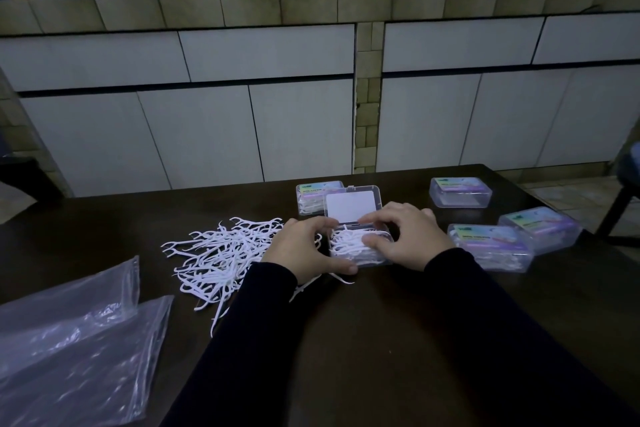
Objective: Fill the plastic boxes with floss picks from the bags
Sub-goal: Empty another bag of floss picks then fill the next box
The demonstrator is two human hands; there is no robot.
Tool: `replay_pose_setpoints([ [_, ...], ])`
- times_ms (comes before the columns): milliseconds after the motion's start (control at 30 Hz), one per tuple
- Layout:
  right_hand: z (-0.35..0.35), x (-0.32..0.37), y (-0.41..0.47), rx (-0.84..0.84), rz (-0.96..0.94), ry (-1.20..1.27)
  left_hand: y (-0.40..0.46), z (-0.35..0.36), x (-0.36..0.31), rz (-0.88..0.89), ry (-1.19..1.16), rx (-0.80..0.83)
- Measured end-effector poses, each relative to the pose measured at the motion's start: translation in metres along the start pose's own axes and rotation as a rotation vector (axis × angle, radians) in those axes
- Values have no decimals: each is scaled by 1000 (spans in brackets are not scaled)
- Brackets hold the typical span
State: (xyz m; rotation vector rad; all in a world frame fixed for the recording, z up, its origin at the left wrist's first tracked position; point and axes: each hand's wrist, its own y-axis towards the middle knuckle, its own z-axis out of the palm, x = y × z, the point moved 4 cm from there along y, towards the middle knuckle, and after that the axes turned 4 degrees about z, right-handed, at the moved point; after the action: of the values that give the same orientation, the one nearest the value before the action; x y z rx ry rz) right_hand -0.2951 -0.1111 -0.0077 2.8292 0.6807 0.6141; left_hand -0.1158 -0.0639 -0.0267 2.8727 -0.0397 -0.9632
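I count four closed boxes (460,192) filled; the open box (360,246) at centre is near full. Both hands (301,246) (405,236) grip it, fingers curled. Loose floss picks (214,253) remain at nine o'clock.

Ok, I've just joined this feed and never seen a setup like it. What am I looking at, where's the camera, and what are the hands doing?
There is no machine here: a person works with bare hands, and the single picture comes from a camera on their head, looking forward and down at a dark table.

In the middle sits an open box, lid up, full of white floss picks. The left hand grips its left end; the right hand curls over its right side, fingers on the picks.

A loose pile of picks lies to the left, and clear bags nearer the left edge. Closed boxes: one behind the open box, one farther back right, two at the right.
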Motion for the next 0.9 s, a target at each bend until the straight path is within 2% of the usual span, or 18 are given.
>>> replay_pose_setpoints([
  [167,-5,-4,1,-72,37,64,0,-1,2,-5,-18,8],
  [533,-4,-3,0,-104,87,67,-2,-2,-3,-8,-23,10],
  [900,6,28,-2,-1,-53,-24,-2,-2,-2,7,-29,15],
])
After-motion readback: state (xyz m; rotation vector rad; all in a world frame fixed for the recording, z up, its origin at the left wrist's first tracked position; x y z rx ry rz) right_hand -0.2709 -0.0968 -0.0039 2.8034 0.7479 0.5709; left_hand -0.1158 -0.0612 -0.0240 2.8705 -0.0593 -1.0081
